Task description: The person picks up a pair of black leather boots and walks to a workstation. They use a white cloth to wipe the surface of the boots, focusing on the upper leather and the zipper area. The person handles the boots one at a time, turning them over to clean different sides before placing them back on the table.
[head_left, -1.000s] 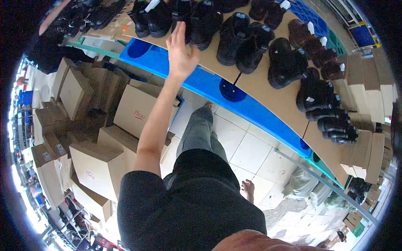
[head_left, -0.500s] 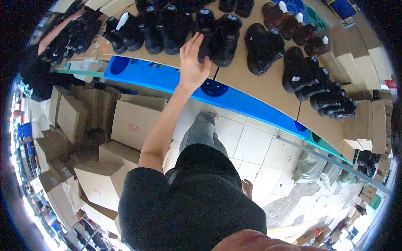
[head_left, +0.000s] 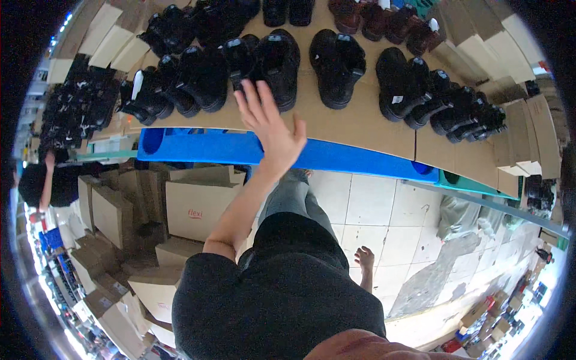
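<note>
My left hand (head_left: 271, 129) reaches over the front edge of the display surface with its fingers stretched and the thumb apart, holding nothing. Its fingertips overlap the near end of a black shoe (head_left: 241, 55); whether they touch it I cannot tell. Just right of that shoe stands its black neighbour (head_left: 278, 66). A further black pair (head_left: 337, 69) sits to the right, apart from the hand. Low at my right side hangs my right hand (head_left: 364, 258), fingers loosely bent and apart, with nothing in it.
The shoes stand on cardboard sheets (head_left: 360, 135) over a blue plastic base (head_left: 354, 161). More black shoes line both sides; brown shoes (head_left: 375, 23) are behind. Cardboard boxes (head_left: 201, 210) crowd the left floor. A metal rail (head_left: 480, 201) runs at right. Another person's arm (head_left: 47, 183) shows far left.
My left hand has spread its fingers and drawn slightly back from the shoes. My right hand has swung outward from my body. The whole view has shifted.
</note>
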A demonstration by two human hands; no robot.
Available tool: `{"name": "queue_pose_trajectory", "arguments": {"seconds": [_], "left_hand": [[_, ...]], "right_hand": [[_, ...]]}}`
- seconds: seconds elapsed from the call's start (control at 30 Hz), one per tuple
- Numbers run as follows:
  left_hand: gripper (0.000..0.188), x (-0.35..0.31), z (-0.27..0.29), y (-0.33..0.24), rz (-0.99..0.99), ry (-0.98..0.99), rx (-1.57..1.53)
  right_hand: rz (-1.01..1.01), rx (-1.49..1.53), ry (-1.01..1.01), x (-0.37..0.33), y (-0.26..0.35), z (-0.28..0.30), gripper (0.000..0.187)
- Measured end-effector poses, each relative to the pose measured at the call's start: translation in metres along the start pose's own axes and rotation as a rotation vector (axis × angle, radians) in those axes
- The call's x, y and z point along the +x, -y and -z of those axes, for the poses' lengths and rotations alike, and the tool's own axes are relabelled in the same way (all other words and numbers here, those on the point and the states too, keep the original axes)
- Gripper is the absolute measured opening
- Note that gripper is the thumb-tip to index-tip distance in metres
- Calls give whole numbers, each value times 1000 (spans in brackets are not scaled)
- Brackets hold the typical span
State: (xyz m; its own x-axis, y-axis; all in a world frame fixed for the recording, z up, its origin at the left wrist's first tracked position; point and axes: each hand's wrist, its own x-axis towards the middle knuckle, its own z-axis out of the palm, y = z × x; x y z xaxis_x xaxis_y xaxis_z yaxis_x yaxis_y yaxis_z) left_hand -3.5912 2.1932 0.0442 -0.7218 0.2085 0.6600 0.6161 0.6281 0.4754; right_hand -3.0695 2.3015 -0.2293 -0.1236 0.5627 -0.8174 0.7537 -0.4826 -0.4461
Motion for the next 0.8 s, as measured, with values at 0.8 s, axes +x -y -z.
{"name": "queue_pose_trajectory", "arguments": {"seconds": [0.8], "left_hand": [[90,-25,-162,-60,-223,366,58]], "right_hand": [[-451,750,-207,-173,-147,-163,52]]}}
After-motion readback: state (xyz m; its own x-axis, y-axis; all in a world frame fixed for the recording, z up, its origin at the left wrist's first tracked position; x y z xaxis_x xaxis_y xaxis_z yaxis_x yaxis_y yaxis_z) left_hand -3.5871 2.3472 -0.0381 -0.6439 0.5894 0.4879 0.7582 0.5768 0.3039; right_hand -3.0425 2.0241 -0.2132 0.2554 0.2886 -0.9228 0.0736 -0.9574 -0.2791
